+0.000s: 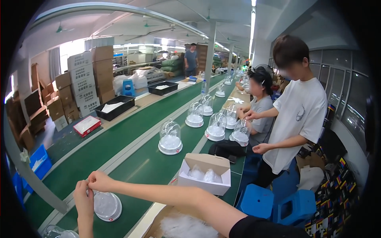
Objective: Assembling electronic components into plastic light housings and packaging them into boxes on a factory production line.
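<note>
Beside left hand (82,198) and right hand (102,181), white-based dome (106,205) upright, axis vertical

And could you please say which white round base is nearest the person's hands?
The white round base just below the right hand and beside the left hand; the others stand farther from both.

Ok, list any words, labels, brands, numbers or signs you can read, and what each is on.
Nothing I can quote.
Stacked white cartons: dark print, too small.
Round white bases: tiny red marks, too small.
White T-shirt: dark emblem, no legible words.
Black patterned stack: print too small.
</note>
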The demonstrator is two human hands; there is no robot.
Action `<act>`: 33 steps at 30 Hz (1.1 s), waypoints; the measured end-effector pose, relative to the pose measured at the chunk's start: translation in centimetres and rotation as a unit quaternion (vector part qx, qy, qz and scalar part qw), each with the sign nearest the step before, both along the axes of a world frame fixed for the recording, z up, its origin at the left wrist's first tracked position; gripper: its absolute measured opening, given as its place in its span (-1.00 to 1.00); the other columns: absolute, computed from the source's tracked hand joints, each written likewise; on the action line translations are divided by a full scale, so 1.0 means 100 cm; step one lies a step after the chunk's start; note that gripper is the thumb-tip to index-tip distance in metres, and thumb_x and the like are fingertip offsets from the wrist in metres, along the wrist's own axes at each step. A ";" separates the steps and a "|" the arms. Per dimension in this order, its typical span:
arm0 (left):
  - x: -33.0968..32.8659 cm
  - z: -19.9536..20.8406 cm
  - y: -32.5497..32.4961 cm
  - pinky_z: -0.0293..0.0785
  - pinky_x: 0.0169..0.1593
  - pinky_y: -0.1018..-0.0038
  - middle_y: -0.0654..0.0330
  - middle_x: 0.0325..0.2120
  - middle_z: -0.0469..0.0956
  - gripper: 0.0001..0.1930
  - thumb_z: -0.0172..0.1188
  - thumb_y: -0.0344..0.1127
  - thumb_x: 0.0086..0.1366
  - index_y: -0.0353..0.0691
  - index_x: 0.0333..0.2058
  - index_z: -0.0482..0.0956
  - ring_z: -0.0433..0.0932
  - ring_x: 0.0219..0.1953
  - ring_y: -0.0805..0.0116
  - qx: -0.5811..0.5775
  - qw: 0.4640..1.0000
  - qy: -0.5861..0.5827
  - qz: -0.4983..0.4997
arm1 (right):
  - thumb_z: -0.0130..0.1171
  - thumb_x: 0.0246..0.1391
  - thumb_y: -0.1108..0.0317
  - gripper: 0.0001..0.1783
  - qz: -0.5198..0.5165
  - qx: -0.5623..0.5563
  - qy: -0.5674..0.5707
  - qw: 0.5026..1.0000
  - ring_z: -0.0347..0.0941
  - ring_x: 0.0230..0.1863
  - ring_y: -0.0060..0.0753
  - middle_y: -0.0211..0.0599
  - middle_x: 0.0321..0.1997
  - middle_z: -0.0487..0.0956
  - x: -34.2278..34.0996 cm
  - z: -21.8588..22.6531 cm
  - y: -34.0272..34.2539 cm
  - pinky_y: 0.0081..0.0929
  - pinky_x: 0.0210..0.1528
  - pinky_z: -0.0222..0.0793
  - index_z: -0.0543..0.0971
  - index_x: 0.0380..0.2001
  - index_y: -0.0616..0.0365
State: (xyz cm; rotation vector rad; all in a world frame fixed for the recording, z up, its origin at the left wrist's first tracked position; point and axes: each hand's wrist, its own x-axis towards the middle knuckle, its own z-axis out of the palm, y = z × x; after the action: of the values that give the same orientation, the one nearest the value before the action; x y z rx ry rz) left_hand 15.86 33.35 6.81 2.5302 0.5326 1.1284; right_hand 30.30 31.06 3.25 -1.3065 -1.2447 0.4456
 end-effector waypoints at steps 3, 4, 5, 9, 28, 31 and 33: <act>-0.002 -0.002 0.005 0.36 -0.34 0.25 0.00 -0.42 0.45 -0.76 0.11 -0.62 0.00 -0.33 -0.29 0.51 0.47 -0.38 -0.02 -0.002 1.000 0.009 -0.004 | 0.16 -0.21 0.36 -0.80 0.007 -0.005 -0.002 1.000 0.36 -0.69 -0.51 -0.27 -0.79 0.46 0.000 0.002 0.002 -0.42 -0.63 0.23 0.52 -0.78 0.22; -0.002 -0.001 0.005 0.37 -0.35 0.26 0.01 -0.42 0.46 -0.71 0.12 -0.62 -0.02 -0.31 -0.24 0.53 0.48 -0.39 0.00 0.012 1.000 0.020 -0.002 | 0.16 -0.20 0.37 -0.83 0.025 -0.044 -0.008 0.999 0.40 -0.62 -0.48 -0.25 -0.71 0.49 0.001 0.003 0.001 -0.43 -0.57 0.28 0.52 -0.70 0.24; -0.002 -0.001 0.006 0.37 -0.35 0.26 0.01 -0.42 0.46 -0.71 0.12 -0.62 -0.02 -0.31 -0.24 0.53 0.48 -0.39 0.00 0.014 1.000 0.016 -0.006 | 0.16 -0.19 0.38 -0.85 0.041 -0.081 -0.013 0.996 0.44 -0.56 -0.45 -0.23 -0.63 0.53 0.004 0.003 0.001 -0.43 -0.52 0.32 0.53 -0.62 0.26; -0.009 -0.007 0.013 0.34 -0.43 0.28 0.02 -0.47 0.42 -0.81 0.10 -0.62 -0.03 -0.33 -0.37 0.46 0.46 -0.48 0.03 0.049 0.999 -0.009 -0.011 | 0.13 -0.19 0.36 -0.82 0.091 -0.060 0.019 0.994 0.39 -0.62 -0.51 -0.28 -0.71 0.50 -0.006 0.006 0.002 -0.43 -0.59 0.26 0.55 -0.68 0.26; -0.049 -0.002 -0.108 0.48 -0.17 0.45 0.05 -0.24 0.55 -0.57 0.15 -0.64 0.06 -0.42 -0.05 0.32 0.57 -0.25 0.16 0.224 0.970 -0.063 0.074 | 0.06 0.02 0.48 -0.92 0.119 0.001 -0.097 0.988 0.34 -0.34 -0.22 -0.22 -0.40 0.37 -0.023 0.007 -0.276 -0.36 -0.27 0.31 0.37 -0.43 0.22; -0.098 -0.030 -0.210 0.22 0.20 0.15 -0.27 -0.05 0.39 -0.48 0.19 -0.32 0.14 -0.43 0.05 0.36 0.34 0.06 -0.21 -0.160 0.954 0.158 -0.198 | 0.18 -0.03 0.40 -0.76 0.006 -0.061 -0.350 0.935 0.42 0.00 -0.12 -0.04 -0.09 0.49 -0.020 -0.023 -0.375 -0.22 0.05 0.35 0.50 -0.27 0.26; -0.084 -0.074 -0.221 0.21 0.20 0.14 -0.27 -0.04 0.39 -0.48 0.19 -0.31 0.14 -0.43 0.06 0.36 0.33 0.06 -0.23 -0.157 0.948 0.169 -0.219 | 0.18 -0.08 0.36 -0.71 -0.022 -0.106 -0.326 0.939 0.32 0.08 -0.01 0.02 -0.02 0.43 -0.024 -0.048 -0.413 -0.13 0.13 0.26 0.48 -0.26 0.26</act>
State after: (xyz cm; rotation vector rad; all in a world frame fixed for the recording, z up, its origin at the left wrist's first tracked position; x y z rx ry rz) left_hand 7.47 11.23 -0.64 2.3926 0.1858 0.4158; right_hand 27.93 -10.22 -1.57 -1.7437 -1.7408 0.1054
